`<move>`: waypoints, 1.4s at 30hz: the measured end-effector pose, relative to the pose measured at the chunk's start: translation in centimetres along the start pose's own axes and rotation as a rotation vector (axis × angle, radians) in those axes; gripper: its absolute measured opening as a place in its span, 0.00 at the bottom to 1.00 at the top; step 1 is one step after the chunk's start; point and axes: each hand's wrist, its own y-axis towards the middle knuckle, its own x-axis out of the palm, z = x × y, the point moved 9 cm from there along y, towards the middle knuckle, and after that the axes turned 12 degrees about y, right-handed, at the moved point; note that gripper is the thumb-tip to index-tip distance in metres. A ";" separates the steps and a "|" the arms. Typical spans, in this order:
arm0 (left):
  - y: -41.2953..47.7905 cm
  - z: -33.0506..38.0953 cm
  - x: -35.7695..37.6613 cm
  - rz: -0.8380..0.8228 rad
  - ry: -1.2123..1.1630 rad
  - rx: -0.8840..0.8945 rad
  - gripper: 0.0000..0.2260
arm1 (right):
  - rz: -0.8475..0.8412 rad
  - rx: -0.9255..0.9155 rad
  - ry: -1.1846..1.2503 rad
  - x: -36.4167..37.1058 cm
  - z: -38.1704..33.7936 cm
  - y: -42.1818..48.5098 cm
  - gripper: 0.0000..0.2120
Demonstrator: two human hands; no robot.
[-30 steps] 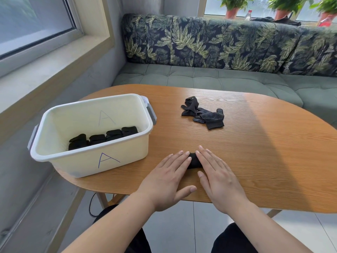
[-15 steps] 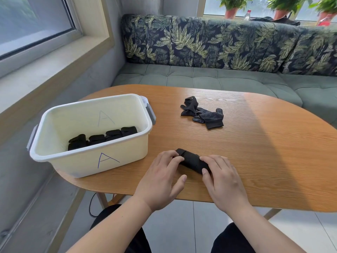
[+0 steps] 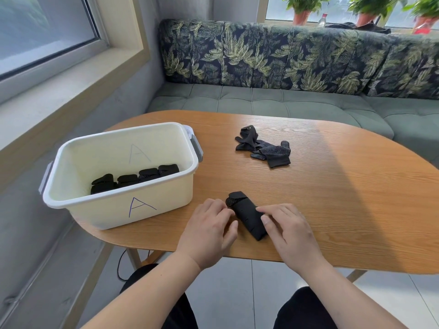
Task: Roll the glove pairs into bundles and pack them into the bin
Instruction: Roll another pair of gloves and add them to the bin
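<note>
Now the glove bundle (image 3: 247, 216) lies on the near part of the table (image 3: 344, 210), right between the two hands. Its long side runs from far-left to near-right. The left hand (image 3: 209, 231) holds its left side with bent fingers. The right hand (image 3: 291, 231) holds its right side the same way. The bundle is soft black cloth, shaped like a short fat tube. The bin (image 3: 107, 210) of smooth cream plastic sits just to the left, nearer the left hand. Loose gloves (image 3: 263, 149) wait farther off.
</note>
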 end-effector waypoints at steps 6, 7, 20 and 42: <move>0.8 -1.4 0.1 -0.098 -0.135 -0.211 0.19 | -0.012 0.006 0.105 -0.1 0.2 0.3 0.13; 0.9 -1.3 0.2 -0.125 -0.160 -0.252 0.18 | -0.012 0.008 0.115 -0.1 0.3 0.4 0.12; 3.0 1.8 1.6 -0.382 -0.532 -0.634 0.15 | 0.017 0.127 0.255 -0.9 1.3 0.7 0.13; 4.3 -3.1 -7.6 -0.109 -1.143 -0.736 0.12 | -0.017 0.442 1.179 -0.6 -6.1 7.8 0.19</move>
